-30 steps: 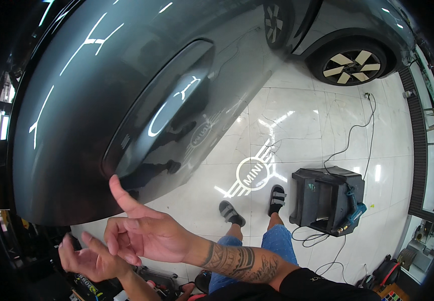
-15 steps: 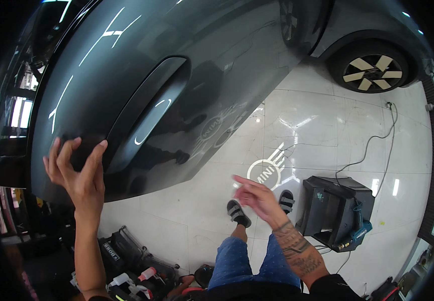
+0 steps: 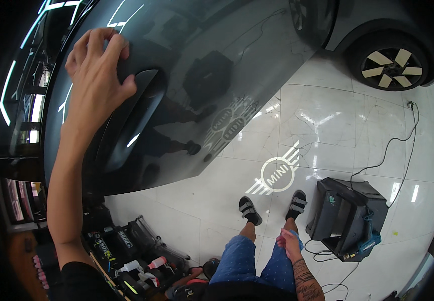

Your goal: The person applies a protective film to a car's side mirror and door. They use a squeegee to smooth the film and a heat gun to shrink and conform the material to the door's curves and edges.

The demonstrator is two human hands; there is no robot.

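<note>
My left hand (image 3: 96, 75) is raised over a dark grey car door (image 3: 187, 55), beside the upper end of its recessed door handle (image 3: 126, 115). Its fingers are bent and the thumb stands apart, with no object visible in the grasp. Whether the fingertips touch the paint cannot be made out. Low beside my thigh hangs my right hand (image 3: 290, 244), its fingers loosely bent and nothing seen in them.
A black box-shaped stool (image 3: 327, 215) stands on the tiled floor to my right, carrying a teal power tool (image 3: 367, 243). A cable (image 3: 382, 160) trails beyond it. Bottles and black cases (image 3: 126, 246) crowd the lower left. Another car's wheel (image 3: 391, 67) is at far right.
My left hand has moved up along the door, past the handle's upper end. My right hand has dropped from in front of me down to my thigh. The view has shifted slightly.
</note>
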